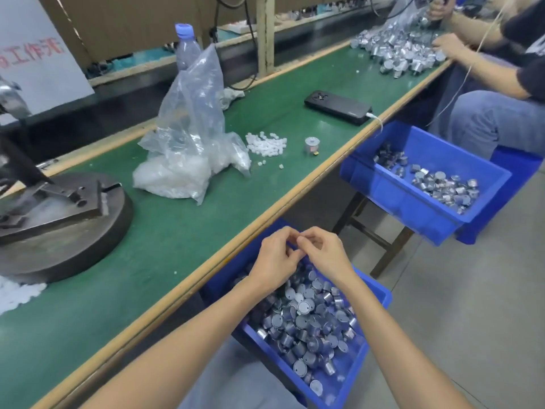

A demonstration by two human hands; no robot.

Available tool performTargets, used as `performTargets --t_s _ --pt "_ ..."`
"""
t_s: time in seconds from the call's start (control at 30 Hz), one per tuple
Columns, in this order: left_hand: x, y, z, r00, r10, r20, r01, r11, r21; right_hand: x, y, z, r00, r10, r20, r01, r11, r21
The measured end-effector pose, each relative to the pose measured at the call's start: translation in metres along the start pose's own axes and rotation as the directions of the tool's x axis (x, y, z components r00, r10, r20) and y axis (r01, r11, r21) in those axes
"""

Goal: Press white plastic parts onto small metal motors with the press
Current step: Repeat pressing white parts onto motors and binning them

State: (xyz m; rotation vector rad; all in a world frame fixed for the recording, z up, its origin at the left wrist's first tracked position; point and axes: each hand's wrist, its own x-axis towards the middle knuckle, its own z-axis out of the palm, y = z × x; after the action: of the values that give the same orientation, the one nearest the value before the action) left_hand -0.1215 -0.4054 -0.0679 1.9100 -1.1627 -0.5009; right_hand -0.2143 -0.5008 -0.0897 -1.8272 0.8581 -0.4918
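**Now, line the pieces up before you go to the press**

Both your hands are bunched together above the near blue bin [380, 293]. Your left hand [275, 259] and right hand [324, 252] have their fingers curled and their tips meeting. Whatever sits between them is too small to make out, so I cannot tell whether either hand actually holds a part.

If you are fitting a white piece to a motor, start it square by hand. A tilted piece will likely jam or crack once it is under the ram.

The motors [303, 317] lie heaped in the bin below your wrists. The loose white plastic parts [267, 144] are piled well away on the green bench [177, 246], beside the clear bag [188, 143]. The press [59, 208] stands at the far left, so carrying a motor there means reaching across the bench.

A lone motor [311, 144] stands just beside the white pile, and a phone [339, 107] lies beyond it on its cable. More white pieces [17, 293] are scattered at the foot of the press base, so sweep your sleeve wide of them. A second blue bin [427, 184] sits to your right, near another worker.
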Motion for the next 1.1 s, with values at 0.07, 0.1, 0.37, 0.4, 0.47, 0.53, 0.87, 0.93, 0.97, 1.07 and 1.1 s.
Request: performTargets --t_s 0.07,0.1,0.37,0.4,0.47,0.53,0.87,0.93,0.97,1.07,1.1 --pt "0.003 0.013 -0.022 0.997 0.023 -0.069 -0.026 0.999 -0.037 0.006 -0.027 0.002 0.998 -0.065 -0.017 0.066 0.997 0.028" --pt "0.004 0.018 -0.033 0.994 0.027 -0.105 -0.032 0.998 -0.047 0.009 -0.041 0.005 0.995 -0.098 -0.015 0.098 0.994 0.042" --pt "-0.015 0.023 -0.143 0.939 0.012 -0.345 -0.026 0.999 -0.037 0.027 -0.148 0.066 0.933 -0.332 0.140 0.312 0.938 0.151" --pt "-0.021 0.019 -0.159 0.929 0.008 -0.369 -0.017 1.000 -0.022 0.027 -0.160 0.079 0.918 -0.357 0.173 0.328 0.928 0.178" --pt "-0.039 0.011 -0.193 0.905 -0.002 -0.425 0.006 1.000 0.007 0.027 -0.184 0.109 0.880 -0.410 0.239 0.362 0.906 0.219" --pt "-0.061 0.002 -0.229 0.873 -0.013 -0.488 0.042 0.998 0.048 0.023 -0.209 0.144 0.832 -0.463 0.304 0.400 0.882 0.249" --pt "-0.202 -0.031 -0.373 0.663 -0.080 -0.744 0.296 0.941 0.163 -0.055 -0.328 0.304 0.481 -0.657 0.581 0.520 0.747 0.414" --pt "-0.228 -0.037 -0.393 0.620 -0.076 -0.781 0.338 0.924 0.179 -0.073 -0.344 0.328 0.419 -0.675 0.608 0.519 0.727 0.449" --pt "-0.239 -0.038 -0.402 0.600 -0.077 -0.796 0.357 0.916 0.181 -0.081 -0.351 0.339 0.392 -0.676 0.624 0.517 0.723 0.458" --pt "-0.271 -0.039 -0.426 0.539 -0.052 -0.840 0.384 0.903 0.191 -0.104 -0.375 0.371 0.331 -0.677 0.658 0.525 0.711 0.468" --pt "-0.282 -0.039 -0.434 0.514 -0.038 -0.857 0.389 0.901 0.193 -0.111 -0.383 0.383 0.314 -0.683 0.659 0.542 0.699 0.467"
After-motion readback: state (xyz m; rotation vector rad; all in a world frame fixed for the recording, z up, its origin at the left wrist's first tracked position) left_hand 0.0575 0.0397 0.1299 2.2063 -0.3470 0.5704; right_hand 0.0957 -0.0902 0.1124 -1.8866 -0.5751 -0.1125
